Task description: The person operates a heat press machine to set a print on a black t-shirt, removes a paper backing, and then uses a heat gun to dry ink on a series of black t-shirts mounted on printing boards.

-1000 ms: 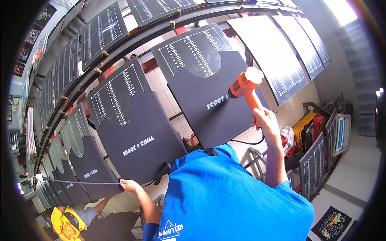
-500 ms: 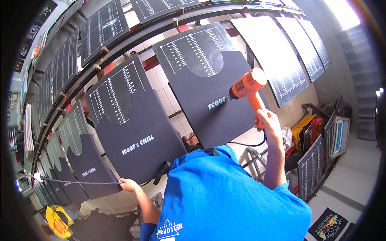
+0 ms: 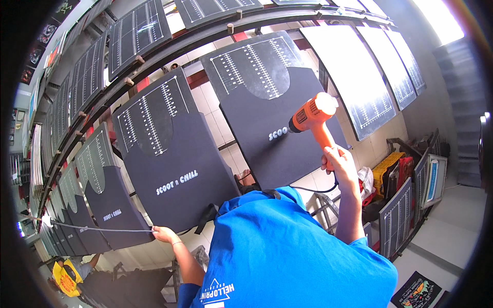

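My right hand is closed round the handle of an orange heat gun. Its dark nozzle points left, over the white print on a dark fabric panel, and hides part of the lettering. That panel lies on a black printing board with white ruler marks. A power cord hangs below the gun and passes behind my blue shirt. My left hand pinches a thin grey cord that stretches off to the left, beside a second printed panel.
More boards with printed dark panels run along the left. A dark rail with wooden pegs separates them from another row of boards. At right stand a yellow crate and leaning boards. Someone in yellow is at lower left.
The heat gun has shifted slightly left over the print, covering more letters. The person at lower left has moved, and an arm now shows. My left hand still grips the cord.
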A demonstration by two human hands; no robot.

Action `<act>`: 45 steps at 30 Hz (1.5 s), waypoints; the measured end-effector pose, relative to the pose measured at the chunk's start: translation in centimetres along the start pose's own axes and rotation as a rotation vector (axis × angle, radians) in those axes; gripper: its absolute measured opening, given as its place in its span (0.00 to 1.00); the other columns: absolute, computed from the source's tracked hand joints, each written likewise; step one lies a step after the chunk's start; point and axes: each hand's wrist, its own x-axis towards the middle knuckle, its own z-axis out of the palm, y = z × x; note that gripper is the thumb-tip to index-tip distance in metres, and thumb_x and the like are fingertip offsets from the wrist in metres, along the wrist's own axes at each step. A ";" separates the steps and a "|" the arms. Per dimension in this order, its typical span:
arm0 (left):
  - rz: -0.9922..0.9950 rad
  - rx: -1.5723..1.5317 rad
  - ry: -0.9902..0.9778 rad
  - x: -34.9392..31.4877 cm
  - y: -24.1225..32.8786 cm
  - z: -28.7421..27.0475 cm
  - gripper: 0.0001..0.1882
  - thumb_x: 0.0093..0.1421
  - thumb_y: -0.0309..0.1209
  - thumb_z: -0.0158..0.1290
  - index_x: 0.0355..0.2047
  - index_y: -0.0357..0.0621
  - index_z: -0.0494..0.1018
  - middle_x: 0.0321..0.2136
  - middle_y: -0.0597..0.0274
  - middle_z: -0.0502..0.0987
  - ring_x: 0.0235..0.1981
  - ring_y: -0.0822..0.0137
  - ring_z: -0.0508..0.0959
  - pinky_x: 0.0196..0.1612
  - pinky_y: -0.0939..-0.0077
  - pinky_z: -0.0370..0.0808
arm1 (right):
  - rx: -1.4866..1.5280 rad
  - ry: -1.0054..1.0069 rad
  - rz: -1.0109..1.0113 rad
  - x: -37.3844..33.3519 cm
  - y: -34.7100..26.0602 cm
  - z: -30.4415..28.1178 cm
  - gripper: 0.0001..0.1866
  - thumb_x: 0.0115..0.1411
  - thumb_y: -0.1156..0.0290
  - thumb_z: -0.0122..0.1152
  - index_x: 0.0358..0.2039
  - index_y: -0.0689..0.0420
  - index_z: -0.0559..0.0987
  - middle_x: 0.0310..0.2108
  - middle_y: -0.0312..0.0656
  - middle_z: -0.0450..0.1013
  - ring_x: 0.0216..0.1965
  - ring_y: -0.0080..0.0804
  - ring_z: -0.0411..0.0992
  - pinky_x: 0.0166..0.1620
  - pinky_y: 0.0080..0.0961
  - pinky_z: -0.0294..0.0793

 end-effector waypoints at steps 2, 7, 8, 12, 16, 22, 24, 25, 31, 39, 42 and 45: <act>0.003 -0.015 0.023 -0.2 0.4 0.0 0.25 0.67 0.40 0.39 0.42 0.25 0.74 0.40 0.34 0.78 0.42 0.40 0.77 0.48 0.53 0.70 | -0.067 0.026 -0.039 -0.3 0.0 0.7 0.14 0.63 0.58 0.61 0.35 0.57 0.75 0.22 0.32 0.70 0.21 0.18 0.69 0.24 0.15 0.65; -0.010 0.016 -0.015 0.2 -0.1 -0.1 0.24 0.67 0.39 0.39 0.44 0.26 0.74 0.41 0.36 0.78 0.42 0.42 0.77 0.47 0.55 0.71 | 0.009 0.002 0.026 -0.4 -0.5 0.5 0.14 0.63 0.58 0.61 0.35 0.56 0.75 0.23 0.32 0.71 0.22 0.17 0.69 0.25 0.14 0.65; 0.000 0.014 -0.016 0.2 -0.2 -0.1 0.24 0.67 0.39 0.40 0.44 0.26 0.74 0.40 0.36 0.78 0.42 0.42 0.77 0.47 0.55 0.71 | -0.021 0.004 -0.002 -0.4 -0.4 0.6 0.13 0.62 0.58 0.61 0.34 0.56 0.75 0.23 0.32 0.71 0.22 0.17 0.69 0.25 0.14 0.65; -0.002 -0.019 0.008 0.1 -0.4 0.3 0.24 0.67 0.39 0.39 0.43 0.26 0.74 0.40 0.36 0.78 0.42 0.42 0.77 0.47 0.55 0.71 | -0.089 0.021 -0.040 -0.8 -0.5 1.3 0.14 0.62 0.58 0.61 0.35 0.57 0.75 0.22 0.32 0.71 0.22 0.17 0.70 0.24 0.15 0.66; -0.039 -0.006 -0.007 -0.3 0.6 0.1 0.25 0.68 0.40 0.39 0.44 0.25 0.74 0.40 0.34 0.78 0.42 0.40 0.77 0.47 0.54 0.70 | -0.031 0.006 -0.025 -0.8 -0.7 1.0 0.14 0.62 0.58 0.61 0.36 0.57 0.76 0.22 0.31 0.71 0.22 0.16 0.69 0.25 0.14 0.65; -0.019 -0.015 0.008 0.1 -0.5 0.2 0.26 0.68 0.41 0.39 0.44 0.25 0.73 0.41 0.32 0.77 0.43 0.39 0.76 0.49 0.53 0.69 | -0.026 0.005 0.004 -0.8 -0.6 1.0 0.14 0.62 0.59 0.61 0.36 0.57 0.76 0.22 0.31 0.70 0.21 0.16 0.69 0.24 0.14 0.65; -0.024 -0.001 0.008 0.3 -0.6 0.2 0.26 0.68 0.41 0.39 0.44 0.26 0.73 0.42 0.32 0.77 0.44 0.39 0.76 0.49 0.53 0.69 | -0.055 0.020 -0.023 -0.9 -0.5 1.3 0.14 0.62 0.59 0.61 0.35 0.57 0.76 0.22 0.32 0.71 0.21 0.17 0.69 0.24 0.14 0.65; -0.045 0.010 0.000 0.4 -0.6 0.3 0.26 0.68 0.41 0.39 0.44 0.26 0.74 0.42 0.32 0.77 0.45 0.39 0.76 0.50 0.53 0.69 | -0.062 0.013 -0.033 -0.9 -0.4 1.5 0.14 0.62 0.59 0.61 0.35 0.58 0.76 0.22 0.32 0.71 0.21 0.16 0.69 0.24 0.14 0.65; -0.084 0.010 -0.023 -0.1 0.3 0.0 0.26 0.67 0.42 0.39 0.45 0.27 0.74 0.44 0.35 0.77 0.46 0.41 0.76 0.50 0.54 0.69 | 0.003 -0.042 -0.013 -1.1 -0.6 1.5 0.14 0.63 0.60 0.60 0.38 0.58 0.76 0.22 0.32 0.70 0.22 0.16 0.68 0.25 0.14 0.65; -0.044 0.006 -0.021 0.1 0.0 -0.1 0.25 0.67 0.41 0.38 0.43 0.29 0.75 0.43 0.36 0.77 0.45 0.41 0.76 0.50 0.54 0.70 | -0.003 -0.054 0.009 -1.6 -0.9 2.4 0.13 0.62 0.59 0.62 0.34 0.56 0.74 0.22 0.30 0.70 0.22 0.15 0.68 0.26 0.14 0.65; -0.039 0.019 -0.018 -0.1 0.4 0.0 0.26 0.67 0.42 0.38 0.42 0.28 0.75 0.42 0.34 0.77 0.44 0.39 0.76 0.49 0.53 0.70 | -0.067 -0.039 -0.064 -1.8 -0.5 3.3 0.13 0.61 0.59 0.63 0.34 0.56 0.75 0.22 0.30 0.70 0.22 0.16 0.69 0.26 0.14 0.65; -0.041 0.014 -0.011 -0.4 0.7 -0.2 0.27 0.67 0.42 0.37 0.41 0.26 0.74 0.40 0.32 0.77 0.43 0.38 0.76 0.48 0.51 0.69 | 0.055 -0.131 0.067 -1.5 -0.7 2.4 0.13 0.61 0.59 0.63 0.35 0.55 0.75 0.23 0.30 0.70 0.23 0.15 0.69 0.26 0.15 0.66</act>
